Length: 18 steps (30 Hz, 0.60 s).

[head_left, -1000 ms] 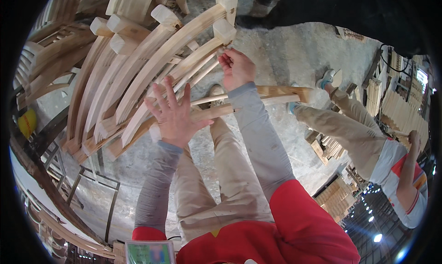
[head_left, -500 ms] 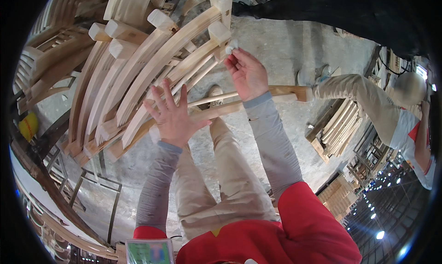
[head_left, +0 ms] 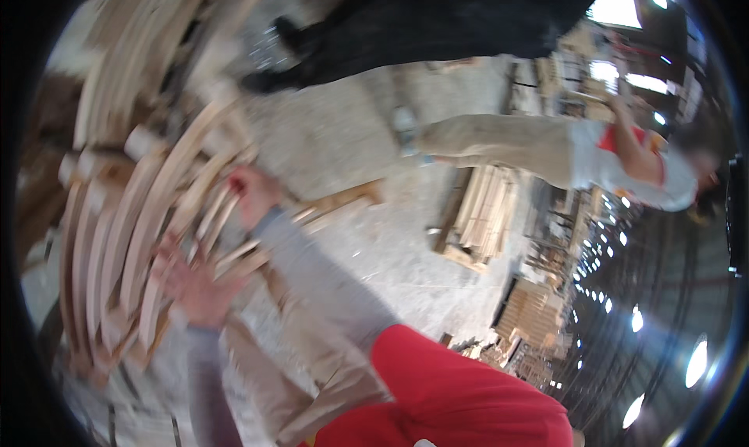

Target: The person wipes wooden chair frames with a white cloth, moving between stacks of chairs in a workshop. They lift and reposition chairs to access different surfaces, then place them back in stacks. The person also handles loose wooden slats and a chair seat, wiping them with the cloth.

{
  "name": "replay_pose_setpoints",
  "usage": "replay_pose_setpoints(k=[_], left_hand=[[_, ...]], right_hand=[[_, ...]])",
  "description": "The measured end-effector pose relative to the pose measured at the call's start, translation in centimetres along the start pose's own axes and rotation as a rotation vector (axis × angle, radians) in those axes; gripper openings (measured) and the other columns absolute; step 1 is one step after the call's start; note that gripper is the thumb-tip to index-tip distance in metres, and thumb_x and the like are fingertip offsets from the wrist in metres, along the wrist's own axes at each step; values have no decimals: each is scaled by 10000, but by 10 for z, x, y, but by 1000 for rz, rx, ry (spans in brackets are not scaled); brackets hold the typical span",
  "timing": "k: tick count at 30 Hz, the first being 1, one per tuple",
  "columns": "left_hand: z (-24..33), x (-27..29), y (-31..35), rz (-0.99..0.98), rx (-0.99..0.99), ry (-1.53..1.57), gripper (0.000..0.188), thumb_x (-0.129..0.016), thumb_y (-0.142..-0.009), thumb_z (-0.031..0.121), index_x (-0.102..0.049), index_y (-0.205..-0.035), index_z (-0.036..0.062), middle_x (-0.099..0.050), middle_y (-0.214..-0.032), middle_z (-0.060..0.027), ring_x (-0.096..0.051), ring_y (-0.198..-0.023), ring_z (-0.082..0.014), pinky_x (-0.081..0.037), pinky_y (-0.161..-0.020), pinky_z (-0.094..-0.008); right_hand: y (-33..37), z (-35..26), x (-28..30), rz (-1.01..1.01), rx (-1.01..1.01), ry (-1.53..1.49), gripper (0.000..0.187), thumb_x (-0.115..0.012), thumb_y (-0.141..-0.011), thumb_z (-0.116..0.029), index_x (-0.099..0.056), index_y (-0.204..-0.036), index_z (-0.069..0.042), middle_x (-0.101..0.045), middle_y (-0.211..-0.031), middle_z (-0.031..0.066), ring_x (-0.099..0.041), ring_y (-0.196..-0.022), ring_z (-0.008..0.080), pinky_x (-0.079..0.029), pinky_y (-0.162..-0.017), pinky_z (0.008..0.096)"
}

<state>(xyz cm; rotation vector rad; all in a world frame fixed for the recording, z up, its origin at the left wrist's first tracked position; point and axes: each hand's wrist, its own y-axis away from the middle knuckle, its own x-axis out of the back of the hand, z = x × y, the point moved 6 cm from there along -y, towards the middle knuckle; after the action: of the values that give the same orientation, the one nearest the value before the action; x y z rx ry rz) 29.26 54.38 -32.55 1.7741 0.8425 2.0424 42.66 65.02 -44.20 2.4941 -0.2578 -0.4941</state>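
Note:
Curved pale wooden frames [head_left: 148,213], with thick square-ended pieces, stand close together on the left. Over the nearest frame's lower part is my left hand [head_left: 197,285], its fingers spread; motion blur hides whether they touch the wood. My right hand [head_left: 256,196] is beside the upper end of the same frame, its fingers curled together. What they pinch is too smeared to make out. A separate wooden piece with slats [head_left: 331,203] lies beyond my right forearm.
A person in dark clothing [head_left: 437,26] is at the top, and another in beige trousers [head_left: 499,143] stands to the right. A low stack of wooden slats [head_left: 480,221] sits on the concrete floor [head_left: 390,260]. More wooden parts [head_left: 530,314] are piled further right.
The view has swung right, shifting frames and hands leftward in it. My right hand's fingers, which pinched a small white wad, are now lower along the frame's end; the wad is no longer distinct.

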Motion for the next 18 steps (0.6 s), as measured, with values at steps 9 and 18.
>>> replay_pose_setpoints(k=[9, 18], left_hand=[[2, 4, 3, 123, -3, 101, 1036, -693, -456, 561, -284, -1313, 144, -16, -1405, -148, 10, -1281, -375, -49, -967, -589], [0, 9, 10, 89, 25, 91, 990, -673, -487, 587, -320, -1299, 145, 22, -1406, -138, 21, -1281, -374, -60, -979, -569]], right_hand=[[37, -47, -36, -36, -341, -420, 99, -569, -764, -41, -541, -854, -10, -561, -743, 67, -544, -656, 151, -478, -634, 275], [123, -90, 43, -71, -281, -75, 264, -521, -818, -71, -479, -1057, 35, -536, -955, 79, -532, -860, 136, -452, -736, 264]])
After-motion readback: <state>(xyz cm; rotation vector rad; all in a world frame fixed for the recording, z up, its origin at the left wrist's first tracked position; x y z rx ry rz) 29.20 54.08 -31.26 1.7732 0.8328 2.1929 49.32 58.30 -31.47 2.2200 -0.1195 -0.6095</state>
